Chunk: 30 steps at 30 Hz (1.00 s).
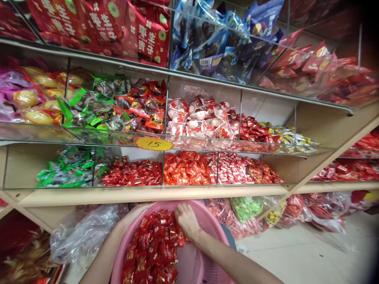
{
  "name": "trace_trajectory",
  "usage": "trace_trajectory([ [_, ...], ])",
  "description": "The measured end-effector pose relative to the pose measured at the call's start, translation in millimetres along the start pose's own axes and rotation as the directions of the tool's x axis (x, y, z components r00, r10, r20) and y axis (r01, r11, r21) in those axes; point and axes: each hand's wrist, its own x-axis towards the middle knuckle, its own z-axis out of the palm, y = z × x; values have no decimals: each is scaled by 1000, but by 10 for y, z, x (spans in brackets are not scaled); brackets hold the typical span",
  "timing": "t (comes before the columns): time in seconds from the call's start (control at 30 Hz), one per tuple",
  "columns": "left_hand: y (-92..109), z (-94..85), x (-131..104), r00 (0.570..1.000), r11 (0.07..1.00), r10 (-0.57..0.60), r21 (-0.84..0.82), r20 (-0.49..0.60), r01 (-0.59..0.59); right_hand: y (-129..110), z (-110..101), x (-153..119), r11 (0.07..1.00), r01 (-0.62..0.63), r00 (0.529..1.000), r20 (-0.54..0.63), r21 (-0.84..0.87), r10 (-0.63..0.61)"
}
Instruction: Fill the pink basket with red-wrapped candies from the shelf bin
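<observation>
A pink plastic basket (122,252) with perforated walls stands below the shelf, partly filled with red wrapped candies (154,248). The candies are heaped on its left side, and bare pink bottom shows right of them. My left hand (137,213) rests against the basket's far left rim, its fingers partly hidden there. Inside the basket, my right hand (186,221) is closed, knuckles up, at the right edge of the heap. Its fingertips are hidden, so I cannot make out what they hold. A few orange-red wrappers lie just under it.
A wooden shelf (154,195) with glass dividers holds several kinds of wrapped sweets. A yellow price tag (154,143) reads 15. Crumpled clear plastic bags (85,232) lie left of the basket. Bags with green candies (246,209) sit under the shelf, above the tiled floor (296,252).
</observation>
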Motion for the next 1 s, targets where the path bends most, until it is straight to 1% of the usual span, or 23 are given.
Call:
trace_trajectory([
  [0.17, 19, 3, -3, 1000, 1000, 20, 12, -7, -20, -38, 2, -39, 998, 50, 998, 29, 28, -51],
  [0.23, 11, -6, 11, 1000, 1000, 22, 13, -9, -22, -53, -2, -60, 998, 55, 998, 19, 30, -56],
  [0.3, -1, -15, 28, 1000, 1000, 23, 12, -10, -22, -77, -38, -91, 998, 53, 998, -19, 42, -52],
  [0.37, -14, -23, 46, 1000, 1000, 25, 10, -11, -24, -100, -140, -126, 996, 51, 994, -104, 72, -43],
  [0.43, -30, -25, 61, 1000, 1000, 24, 3, -14, -24, -96, -327, -145, 991, 74, 971, -234, 110, -47],
  [0.5, -44, -22, 68, 999, 1000, 22, -8, -24, -22, -28, -582, -127, 982, 120, 926, -372, 144, -59],
  [0.57, -53, -17, 69, 999, 1000, 22, -21, -32, -22, 128, -852, -62, 969, 165, 876, -479, 183, -59],
  [0.63, -54, -12, 61, 999, 999, 20, -30, -32, -21, 364, -1073, 41, 950, 159, 836, -549, 267, 15],
  [0.7, -46, -7, 50, 1000, 999, 15, -36, -21, -16, 635, -1203, 154, 927, 77, 804, -573, 368, 161],
  [0.73, -41, -3, 44, 1000, 999, 15, -41, -15, -15, 762, -1230, 205, 906, 9, 790, -559, 423, 253],
  [0.8, -31, 5, 35, 1000, 999, 19, -51, -2, -19, 962, -1217, 283, 864, -123, 765, -507, 488, 396],
  [0.87, -21, 14, 30, 1000, 998, 22, -57, 6, -22, 1059, -1145, 326, 828, -228, 752, -448, 513, 484],
  [0.93, -10, 22, 28, 1000, 998, 23, -53, 5, -23, 1067, -1054, 344, 799, -288, 750, -394, 528, 531],
  [1.0, 3, 26, 26, 1000, 999, 28, -43, -5, -28, 1033, -974, 349, 771, -323, 740, -361, 549, 567],
])
